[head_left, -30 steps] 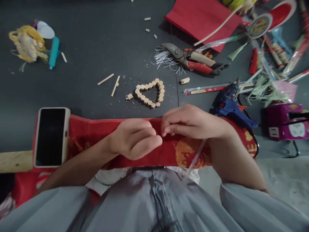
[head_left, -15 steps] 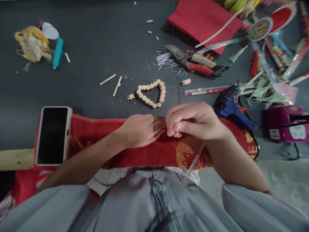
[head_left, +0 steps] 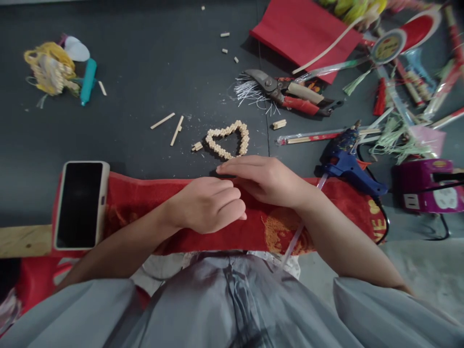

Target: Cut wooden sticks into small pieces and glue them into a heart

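My left hand (head_left: 210, 205) hovers over the red towel (head_left: 203, 241) with its fingers curled in. Whatever it may hold is hidden inside the fist. Just beyond and to its right, my right hand (head_left: 270, 181) reaches leftward, fingers stretched out over the towel's far edge; its thumb is out of sight. Its fingertips are near a heart-shaped ring of small pale bead-like pieces (head_left: 243, 137), whose lower tip is covered by the hand. A small bundle of short sticks (head_left: 196, 146) lies left of the ring, with two thin loose sticks (head_left: 177, 130) further left.
A phone (head_left: 79, 205) lies on the towel's left end. At right are a blue glue gun (head_left: 348, 166) with a translucent glue stick, pruning shears (head_left: 286, 92) and a purple device (head_left: 426, 186). Red paper (head_left: 304, 36) and ribbon clutter the far right. Yellow yarn (head_left: 54, 63) lies far left.
My right hand has moved left and its fingers have straightened, now partly covering the heart's lower tip. My left hand has come slightly nearer to me and stays curled.
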The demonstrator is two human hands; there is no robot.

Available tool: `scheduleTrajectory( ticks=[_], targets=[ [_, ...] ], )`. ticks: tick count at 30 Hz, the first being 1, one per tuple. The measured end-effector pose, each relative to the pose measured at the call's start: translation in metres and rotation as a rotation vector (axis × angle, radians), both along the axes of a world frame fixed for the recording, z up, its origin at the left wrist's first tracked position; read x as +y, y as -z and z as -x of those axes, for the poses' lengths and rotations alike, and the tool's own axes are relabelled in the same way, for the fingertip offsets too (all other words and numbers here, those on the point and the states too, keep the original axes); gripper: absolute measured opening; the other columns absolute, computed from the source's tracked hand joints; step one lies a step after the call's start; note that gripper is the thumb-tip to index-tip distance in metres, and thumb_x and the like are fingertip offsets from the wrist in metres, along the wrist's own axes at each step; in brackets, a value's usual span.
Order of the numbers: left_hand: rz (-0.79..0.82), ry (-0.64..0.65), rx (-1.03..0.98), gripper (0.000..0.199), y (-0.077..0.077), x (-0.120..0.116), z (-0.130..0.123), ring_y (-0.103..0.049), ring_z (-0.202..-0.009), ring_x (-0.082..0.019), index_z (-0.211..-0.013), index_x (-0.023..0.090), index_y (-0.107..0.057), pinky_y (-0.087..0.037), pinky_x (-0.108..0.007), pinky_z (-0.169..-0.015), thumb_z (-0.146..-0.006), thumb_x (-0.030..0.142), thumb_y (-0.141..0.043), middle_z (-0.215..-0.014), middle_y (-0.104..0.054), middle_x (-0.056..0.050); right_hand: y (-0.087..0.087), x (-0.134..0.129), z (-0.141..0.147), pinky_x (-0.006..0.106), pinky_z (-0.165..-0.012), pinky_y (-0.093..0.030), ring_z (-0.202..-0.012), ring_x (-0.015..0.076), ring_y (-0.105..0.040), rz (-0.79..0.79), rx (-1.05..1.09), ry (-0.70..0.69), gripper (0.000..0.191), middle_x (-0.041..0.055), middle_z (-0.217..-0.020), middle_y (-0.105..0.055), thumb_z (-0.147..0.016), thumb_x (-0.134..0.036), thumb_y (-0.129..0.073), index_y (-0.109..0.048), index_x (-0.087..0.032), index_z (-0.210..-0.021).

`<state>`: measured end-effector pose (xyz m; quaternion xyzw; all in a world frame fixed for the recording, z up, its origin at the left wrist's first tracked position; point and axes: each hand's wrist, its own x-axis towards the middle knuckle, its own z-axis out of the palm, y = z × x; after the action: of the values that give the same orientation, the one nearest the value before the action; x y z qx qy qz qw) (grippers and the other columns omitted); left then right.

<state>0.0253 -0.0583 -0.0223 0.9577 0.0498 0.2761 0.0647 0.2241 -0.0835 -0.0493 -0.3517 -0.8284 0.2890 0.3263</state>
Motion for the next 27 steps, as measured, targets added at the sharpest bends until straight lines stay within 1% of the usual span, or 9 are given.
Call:
scheduleTrajectory(
  ticks=[5,9,13,16,18,21,22,24,27],
  targets=[
    [-0.029,0.009,-0.153,0.031,0.006,0.003,0.005,-0.045,-0.054,-0.013,-0.066,0.019,-0.052,-0.036,-0.027,-0.050,-0.097,0.017,-0.047,-0.056,-0.055,0.002,-0.007,0.003,-0.003,0.030,-0.076,-0.053,-0.084,0.0178,-0.069,0.018,-0.126,-0.011,0.024,0.0089,-0.091,-0.077,-0.097,-0.016,-0.048,-0.073,-0.016,-0.098],
    [-0.079,-0.044,-0.191,0.027,0.010,0.005,0.008,-0.049,-0.055,-0.012,-0.069,0.020,-0.049,-0.036,-0.026,-0.050,-0.096,0.020,-0.049,-0.058,-0.057,0.002,-0.022,0.004,-0.009,0.024,-0.068,-0.049,-0.074,0.0138,-0.067,0.220,-0.136,-0.088,0.020,0.0065,-0.081,-0.075,-0.093,-0.013,-0.051,-0.070,-0.015,-0.088],
    [-0.043,-0.162,-0.131,0.020,0.010,0.006,0.009,-0.044,-0.052,-0.013,-0.068,0.021,-0.050,-0.034,-0.028,-0.048,-0.088,0.019,-0.053,-0.056,-0.055,0.002,-0.034,0.003,-0.014,0.020,-0.064,-0.047,-0.066,0.0089,-0.064,0.491,-0.046,-0.290,0.021,0.0028,-0.077,-0.075,-0.093,-0.012,-0.050,-0.070,-0.015,-0.085],
    [-0.022,-0.265,-0.043,0.014,0.010,0.005,0.006,-0.047,-0.053,-0.014,-0.070,0.020,-0.055,-0.034,-0.029,-0.048,-0.083,0.019,-0.051,-0.057,-0.056,0.001,-0.039,0.003,-0.017,0.019,-0.060,-0.046,-0.062,0.0076,-0.062,0.618,0.036,-0.409,0.022,0.0023,-0.074,-0.073,-0.096,-0.018,-0.051,-0.070,-0.014,-0.086],
    [-0.037,-0.266,-0.016,0.015,0.010,0.006,0.004,-0.049,-0.054,-0.014,-0.071,0.019,-0.058,-0.034,-0.029,-0.048,-0.084,0.019,-0.051,-0.058,-0.057,0.000,-0.041,0.002,-0.021,0.019,-0.060,-0.046,-0.063,0.0076,-0.061,0.652,0.110,-0.457,0.022,0.0033,-0.074,-0.073,-0.097,-0.020,-0.052,-0.070,-0.013,-0.086],
    [-0.078,-0.181,0.028,0.025,0.009,0.006,0.002,-0.049,-0.052,-0.014,-0.065,0.020,-0.055,-0.034,-0.028,-0.049,-0.089,0.021,-0.051,-0.055,-0.055,0.001,-0.045,0.000,-0.027,0.020,-0.062,-0.046,-0.064,0.0080,-0.061,0.689,0.223,-0.492,0.026,0.0035,-0.071,-0.070,-0.099,-0.025,-0.053,-0.068,-0.014,-0.080],
    [-0.090,-0.152,0.048,0.028,0.009,0.007,0.002,-0.048,-0.051,-0.013,-0.063,0.020,-0.054,-0.034,-0.029,-0.049,-0.090,0.021,-0.051,-0.054,-0.055,0.001,-0.046,-0.001,-0.029,0.021,-0.061,-0.045,-0.061,0.0081,-0.059,0.700,0.264,-0.471,0.030,0.0023,-0.067,-0.067,-0.100,-0.028,-0.053,-0.066,-0.015,-0.076],
    [-0.103,-0.109,0.081,0.030,0.010,0.007,0.002,-0.049,-0.051,-0.013,-0.063,0.020,-0.054,-0.034,-0.029,-0.048,-0.093,0.021,-0.051,-0.054,-0.055,0.002,-0.046,-0.003,-0.030,0.024,-0.056,-0.041,-0.055,0.0085,-0.051,0.691,0.395,-0.324,0.040,-0.0004,-0.058,-0.057,-0.100,-0.036,-0.054,-0.060,-0.018,-0.066],
    [-0.096,-0.081,0.086,0.019,0.012,0.008,0.003,-0.053,-0.053,-0.013,-0.079,0.018,-0.062,-0.038,-0.029,-0.049,-0.095,0.022,-0.051,-0.061,-0.062,0.002,-0.043,-0.001,-0.028,0.027,-0.046,-0.029,-0.047,0.0083,-0.036,0.558,0.711,0.061,0.049,-0.0035,-0.049,-0.038,-0.096,-0.038,-0.061,-0.047,-0.020,-0.053]
  ],
)
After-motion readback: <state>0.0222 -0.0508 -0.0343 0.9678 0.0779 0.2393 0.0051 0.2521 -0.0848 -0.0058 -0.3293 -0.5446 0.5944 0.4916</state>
